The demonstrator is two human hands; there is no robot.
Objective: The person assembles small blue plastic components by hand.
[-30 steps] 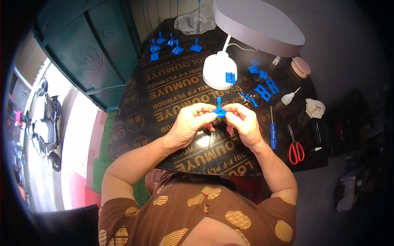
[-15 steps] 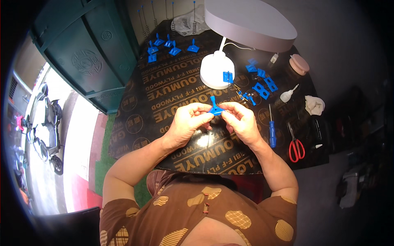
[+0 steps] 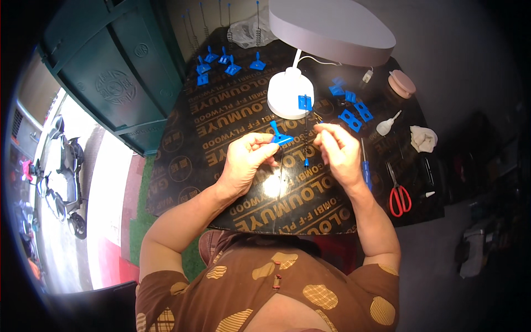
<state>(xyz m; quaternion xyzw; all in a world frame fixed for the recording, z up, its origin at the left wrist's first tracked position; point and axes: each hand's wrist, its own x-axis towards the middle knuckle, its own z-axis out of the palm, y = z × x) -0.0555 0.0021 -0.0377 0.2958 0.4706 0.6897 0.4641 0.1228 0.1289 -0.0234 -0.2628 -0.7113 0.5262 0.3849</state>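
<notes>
Between its thumb and fingers, my left hand (image 3: 243, 163) holds a blue plastic piece (image 3: 281, 138) with a flat base and an upright stem, tilted above the table. My right hand (image 3: 340, 155) is apart from it, to the right, its fingers bent together over small brass-coloured parts (image 3: 317, 118). Those fingertips hide most of the small parts, and whatever they pinch is too small to make out. Between the hands lies a thin dark spring rod with a blue tip (image 3: 307, 162); a blue square plate (image 3: 305, 103) is at its far end, by the lamp.
A white lamp (image 3: 290, 91) stands at the back. Blue stemmed pieces (image 3: 233, 67) sit far left, blue plates (image 3: 349, 120) to the right. Further right are a blue screwdriver (image 3: 366, 172), red-handled scissors (image 3: 400, 199), a white nozzle bottle (image 3: 385, 126) and a crumpled white tissue (image 3: 423, 139).
My right hand has let go of the blue piece and moved right, over the small parts. My left hand has shifted slightly left with the piece. The spring rod's blue tip now shows.
</notes>
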